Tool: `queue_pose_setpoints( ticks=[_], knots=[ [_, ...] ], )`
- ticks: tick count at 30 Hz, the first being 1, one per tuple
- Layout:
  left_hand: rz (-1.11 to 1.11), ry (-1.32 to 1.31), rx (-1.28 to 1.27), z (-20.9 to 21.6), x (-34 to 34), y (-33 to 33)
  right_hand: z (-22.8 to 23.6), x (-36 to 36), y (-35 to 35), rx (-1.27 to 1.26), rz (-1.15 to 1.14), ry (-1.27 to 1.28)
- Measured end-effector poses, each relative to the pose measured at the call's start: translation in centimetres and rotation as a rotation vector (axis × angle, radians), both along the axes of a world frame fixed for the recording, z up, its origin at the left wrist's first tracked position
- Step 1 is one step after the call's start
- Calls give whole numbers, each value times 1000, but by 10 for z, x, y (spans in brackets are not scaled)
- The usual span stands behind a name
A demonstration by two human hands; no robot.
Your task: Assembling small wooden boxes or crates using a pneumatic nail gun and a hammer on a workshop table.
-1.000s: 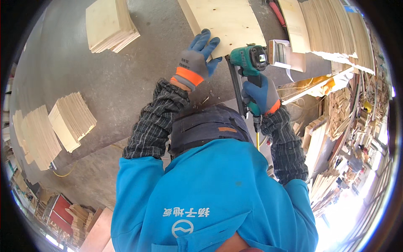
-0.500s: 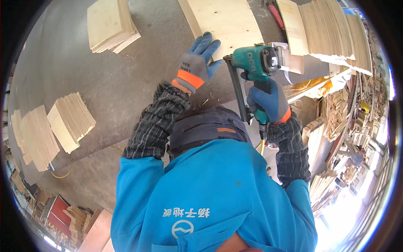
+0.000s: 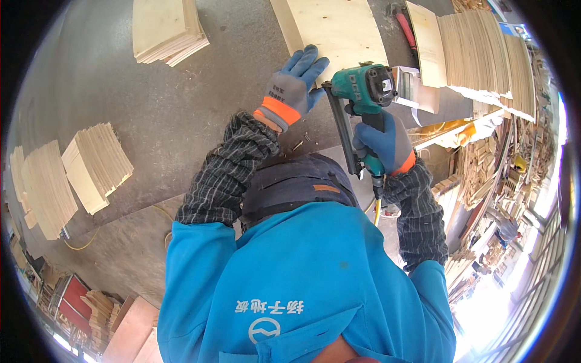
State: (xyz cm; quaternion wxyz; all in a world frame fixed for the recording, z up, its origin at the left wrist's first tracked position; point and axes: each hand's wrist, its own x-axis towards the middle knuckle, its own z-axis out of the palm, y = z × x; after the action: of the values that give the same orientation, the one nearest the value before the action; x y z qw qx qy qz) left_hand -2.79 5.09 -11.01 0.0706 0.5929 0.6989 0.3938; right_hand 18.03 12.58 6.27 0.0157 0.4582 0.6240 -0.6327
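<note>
My right hand (image 3: 387, 140), in a blue and grey glove, is wrapped round the handle of a teal and black nail gun (image 3: 358, 91). The gun's nose end lies over the near edge of a pale wooden board (image 3: 339, 33), with its long black magazine pointing back toward me. A yellow air hose (image 3: 378, 213) hangs from the foot of the handle. My left hand (image 3: 295, 85), gloved alike, lies with fingers stretched out on the near left corner of the board, just left of the gun's nose. Whether the nose touches the wood I cannot tell.
The board lies on a dark grey worktable (image 3: 200, 115). Thin wooden panels are stacked at the far left (image 3: 166, 30), the near left (image 3: 97, 166) and the right (image 3: 475, 54). A red-handled tool (image 3: 405, 29) and a small open box (image 3: 408, 85) lie right of the board. Wood scraps fill the right side.
The view has shifted slightly. My left hand still lies on the board's corner, and my right hand keeps the nail gun at the near edge. Neither hand has let go.
</note>
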Motion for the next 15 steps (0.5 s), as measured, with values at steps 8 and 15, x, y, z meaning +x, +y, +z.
queue_pose_setpoints(
  ticks=[8, 15],
  knots=[
    [5, 3, 13, -2, 0, 1, 3, -3, 1, -22, -23, -24],
    [8, -4, 23, 3, 1, 1, 11, 3, 4, 32, -4, -21]
  ],
)
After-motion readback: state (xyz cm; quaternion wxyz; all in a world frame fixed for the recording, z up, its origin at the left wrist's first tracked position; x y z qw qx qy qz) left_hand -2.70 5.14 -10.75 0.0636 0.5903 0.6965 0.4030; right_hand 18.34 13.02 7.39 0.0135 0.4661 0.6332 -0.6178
